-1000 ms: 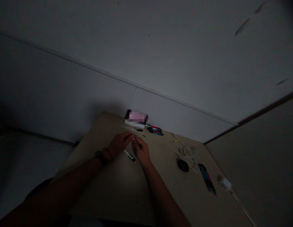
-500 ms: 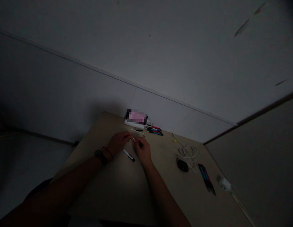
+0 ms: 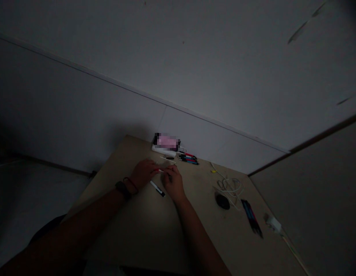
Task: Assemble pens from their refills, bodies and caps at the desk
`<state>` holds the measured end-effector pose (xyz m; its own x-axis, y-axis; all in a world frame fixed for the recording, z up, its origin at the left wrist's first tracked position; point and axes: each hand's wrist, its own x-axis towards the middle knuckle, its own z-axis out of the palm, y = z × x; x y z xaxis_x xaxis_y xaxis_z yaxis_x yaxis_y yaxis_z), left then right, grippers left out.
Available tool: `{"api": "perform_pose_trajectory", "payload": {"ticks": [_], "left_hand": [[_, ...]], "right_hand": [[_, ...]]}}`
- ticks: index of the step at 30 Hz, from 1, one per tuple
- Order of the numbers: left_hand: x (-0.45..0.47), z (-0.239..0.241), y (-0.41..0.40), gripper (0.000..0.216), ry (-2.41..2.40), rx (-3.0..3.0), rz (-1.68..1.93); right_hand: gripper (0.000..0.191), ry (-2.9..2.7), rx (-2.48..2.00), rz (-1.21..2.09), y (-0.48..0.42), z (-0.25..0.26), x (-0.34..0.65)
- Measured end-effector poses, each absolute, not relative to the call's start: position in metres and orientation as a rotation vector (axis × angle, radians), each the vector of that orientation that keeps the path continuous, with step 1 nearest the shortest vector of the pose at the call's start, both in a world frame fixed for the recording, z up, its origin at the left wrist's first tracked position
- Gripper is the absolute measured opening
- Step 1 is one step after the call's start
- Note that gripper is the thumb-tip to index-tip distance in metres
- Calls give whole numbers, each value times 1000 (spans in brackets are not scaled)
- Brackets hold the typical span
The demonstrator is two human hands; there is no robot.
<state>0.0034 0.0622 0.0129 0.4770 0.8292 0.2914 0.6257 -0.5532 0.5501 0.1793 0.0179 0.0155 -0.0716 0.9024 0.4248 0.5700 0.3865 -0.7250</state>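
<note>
Over the desk my two hands are close together with their fingertips almost meeting. My left hand (image 3: pixel 142 172), with a dark watch and a band at the wrist, pinches a small red pen part (image 3: pixel 156 169). A thin white piece (image 3: pixel 161 171) bridges the gap to my right hand (image 3: pixel 174 183), whose fingers are closed on its other end. Whether the two pieces are joined is too dark to tell. Just below my hands lies a white and black pen part (image 3: pixel 157 188). Beyond them rest a thin white stick (image 3: pixel 168 159) and a small dark piece (image 3: pixel 169 158).
Several pens (image 3: pixel 188 158) lie at the back beside a white box (image 3: pixel 163 151) bearing a blurred pink-screened device (image 3: pixel 167 142). To the right are a black mouse (image 3: pixel 222 201), a coiled white cable (image 3: pixel 233 186), more pens (image 3: pixel 251 218) and a white plug (image 3: pixel 273 223). A wall borders the desk.
The red part now shows more clearly at my left fingertips, and both hands have flattened lower over the desk. My right fingers have shifted forward. Other things stay put.
</note>
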Motion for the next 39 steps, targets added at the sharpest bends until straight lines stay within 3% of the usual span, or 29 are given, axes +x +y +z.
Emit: {"api": "perform_pose_trajectory", "payload": {"ticks": [4, 13, 30, 39], "left_hand": [[4, 12, 62, 24, 1228, 2431, 728], [6, 18, 57, 20, 1315, 2501, 649], [8, 15, 59, 23, 1237, 2362, 787], [10, 19, 54, 19, 1285, 2181, 918]], "right_hand": [[35, -1756, -1260, 479, 17, 17, 178], [12, -1608, -1304, 600, 17, 20, 178], [24, -1249, -1179, 897, 19, 15, 174], [32, -1210, -1257, 897, 22, 12, 178]]}}
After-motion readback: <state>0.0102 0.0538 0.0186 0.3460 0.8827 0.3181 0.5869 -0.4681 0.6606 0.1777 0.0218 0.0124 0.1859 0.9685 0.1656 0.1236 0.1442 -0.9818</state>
